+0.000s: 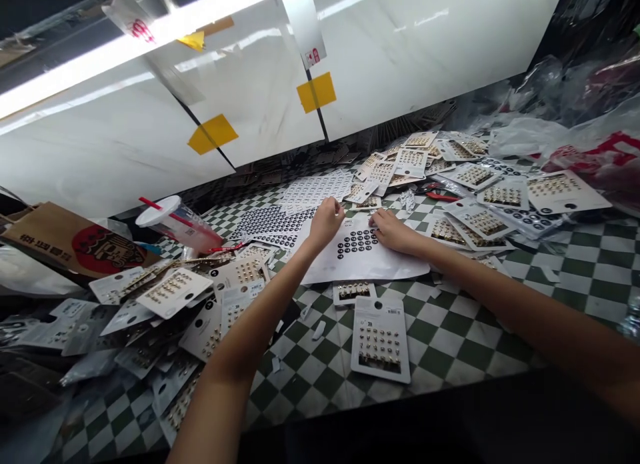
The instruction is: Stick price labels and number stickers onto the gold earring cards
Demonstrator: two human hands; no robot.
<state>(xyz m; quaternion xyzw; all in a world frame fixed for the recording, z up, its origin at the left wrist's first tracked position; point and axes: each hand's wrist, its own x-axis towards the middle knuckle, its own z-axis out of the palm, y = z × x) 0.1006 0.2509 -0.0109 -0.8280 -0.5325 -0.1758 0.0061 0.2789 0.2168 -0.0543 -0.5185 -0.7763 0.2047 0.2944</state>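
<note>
A white sticker sheet (320,267) with rows of black round stickers lies on the checkered table. Above its upper left part, my left hand (327,223) is closed in a pinch; whatever is between the fingertips is too small to make out. My right hand (394,232) rests at the sheet's right side, its fingers curled and pressed together on the paper beside the stickers. Just below the sheet lies a card of small gold-coloured studs or earrings (380,341), and another such card (354,292) is partly under the paper.
Piles of similar cards lie at left (175,292) and right (480,221). More printed sheets (280,224) spread behind my left hand. A plastic cup with a red straw (175,223) and a brown paper bag (75,244) stand at left. Red-handled pliers (443,196) lie at right.
</note>
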